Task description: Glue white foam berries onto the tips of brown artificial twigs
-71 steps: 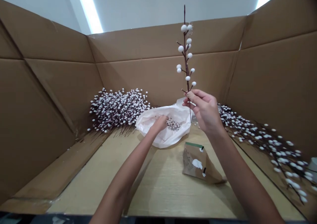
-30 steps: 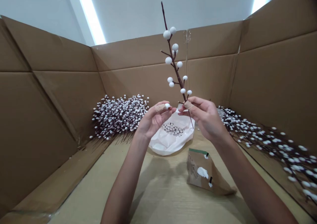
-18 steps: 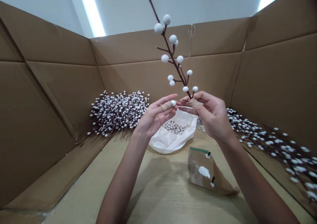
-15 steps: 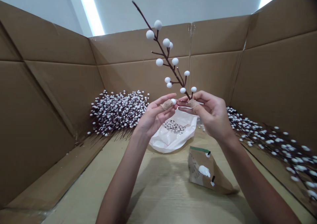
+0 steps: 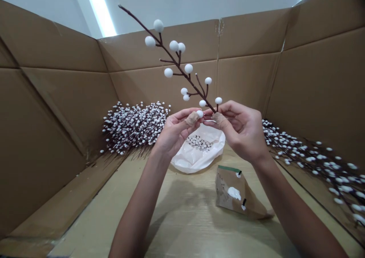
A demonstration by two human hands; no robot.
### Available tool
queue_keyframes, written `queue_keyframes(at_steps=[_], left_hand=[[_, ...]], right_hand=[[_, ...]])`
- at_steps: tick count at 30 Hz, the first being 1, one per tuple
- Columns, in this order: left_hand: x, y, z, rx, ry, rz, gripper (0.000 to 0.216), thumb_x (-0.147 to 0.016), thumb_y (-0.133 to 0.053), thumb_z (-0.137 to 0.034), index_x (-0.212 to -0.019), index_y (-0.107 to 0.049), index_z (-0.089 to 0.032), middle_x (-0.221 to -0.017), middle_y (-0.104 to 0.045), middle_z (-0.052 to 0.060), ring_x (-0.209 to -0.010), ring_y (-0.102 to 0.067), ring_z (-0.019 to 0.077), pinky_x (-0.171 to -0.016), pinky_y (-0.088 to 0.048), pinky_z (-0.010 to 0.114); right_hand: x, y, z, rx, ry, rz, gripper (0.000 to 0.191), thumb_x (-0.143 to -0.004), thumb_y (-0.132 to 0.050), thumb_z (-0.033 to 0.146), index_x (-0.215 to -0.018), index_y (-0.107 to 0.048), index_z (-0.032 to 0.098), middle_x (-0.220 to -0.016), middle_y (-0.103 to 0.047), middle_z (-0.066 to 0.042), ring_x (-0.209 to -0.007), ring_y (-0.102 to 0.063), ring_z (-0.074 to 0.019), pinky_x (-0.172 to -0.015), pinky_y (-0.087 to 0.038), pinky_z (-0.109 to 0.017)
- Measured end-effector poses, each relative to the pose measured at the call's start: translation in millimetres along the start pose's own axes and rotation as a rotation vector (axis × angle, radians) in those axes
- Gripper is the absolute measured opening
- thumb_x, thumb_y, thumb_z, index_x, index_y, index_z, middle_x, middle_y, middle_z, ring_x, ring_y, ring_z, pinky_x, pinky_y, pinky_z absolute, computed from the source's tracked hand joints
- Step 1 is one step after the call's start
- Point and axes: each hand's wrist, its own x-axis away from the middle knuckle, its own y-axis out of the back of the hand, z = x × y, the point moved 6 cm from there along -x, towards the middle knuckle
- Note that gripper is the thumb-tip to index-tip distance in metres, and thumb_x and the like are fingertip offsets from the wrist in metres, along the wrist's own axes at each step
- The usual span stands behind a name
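Lower centre of frame: a folded brown paper piece (image 5: 239, 193) with a blob of white glue lies on the wooden table (image 5: 182, 227), just below the hands.

Mid-frame, left hand (image 5: 173, 130): thumb and taped forefinger pinched shut on a single small white ball (image 5: 200, 114), other fingers curled loosely. The ball looks like foam, so likely near weightless and easy to dent or drop; a light fingertip pinch suits it.

Right hand (image 5: 242, 130), just beside the left: thumb and taped forefinger closed on the lower stem of the branch (image 5: 182, 73), remaining fingers half open behind it. The ball is held right up against the stem's base, touching or almost; cannot tell which.

The branch slants from centre frame up to the upper left, its bare tip near the top. Thin dark stem with short side twigs, most capped with white balls. Probably stiff wire, light, springy at the tip. Best held low on the bare stem, as it is; gripping the twigs could knock balls off.

Behind the hands: white plastic bag (image 5: 196, 155) lying open on the table with loose balls inside.

Farther back, centre left: pile of finished branches (image 5: 134, 125). Right edge: more branches (image 5: 308, 159) spread along the cardboard wall (image 5: 319, 83).
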Motion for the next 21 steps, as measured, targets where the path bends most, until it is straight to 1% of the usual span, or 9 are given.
queue_keyframes(at_steps=[5, 9, 15, 21], left_hand=[[2, -3, -2, -0.025, -0.024, 0.028, 0.011, -0.072, -0.075, -0.018, -0.082, -0.074, -0.016, -0.091, -0.075, 0.005, -0.095, -0.068, 0.0172, -0.091, -0.051, 0.026], [3, -3, -3, -0.039, -0.04, 0.036, 0.012, -0.07, -0.077, -0.019, -0.081, -0.075, -0.017, -0.09, -0.075, 0.004, -0.093, -0.069, 0.0171, -0.092, -0.051, 0.028], [4, -8, -5, -0.025, -0.077, 0.067, 0.01, -0.068, -0.079, -0.019, -0.077, -0.075, -0.018, -0.087, -0.076, 0.002, -0.091, -0.07, 0.0177, -0.088, -0.054, 0.029], [5, -12, -7, -0.024, -0.109, 0.061, 0.012, -0.065, -0.081, -0.02, -0.076, -0.076, -0.019, -0.085, -0.076, 0.002, -0.089, -0.071, 0.0193, -0.089, -0.055, 0.034]], right_hand=[[0, 0, 1, 0.01, 0.015, 0.011, 0.009, -0.083, -0.063, 0.025, -0.08, -0.059, 0.017, -0.087, -0.07, -0.006, -0.084, -0.07, -0.0198, -0.078, -0.061, -0.034], [0, 0, 2, 0.021, 0.018, 0.007, 0.009, -0.082, -0.064, 0.024, -0.078, -0.059, 0.017, -0.084, -0.069, -0.005, -0.082, -0.07, -0.0202, -0.076, -0.061, -0.034], [1, 0, 2, 0.023, 0.03, -0.006, 0.009, -0.082, -0.064, 0.026, -0.081, -0.062, 0.018, -0.084, -0.069, -0.005, -0.082, -0.069, -0.0199, -0.079, -0.06, -0.037], [1, -2, 4, 0.022, 0.05, -0.009, 0.012, -0.08, -0.068, 0.029, -0.083, -0.064, 0.018, -0.082, -0.069, -0.005, -0.081, -0.069, -0.0204, -0.079, -0.06, -0.038]])
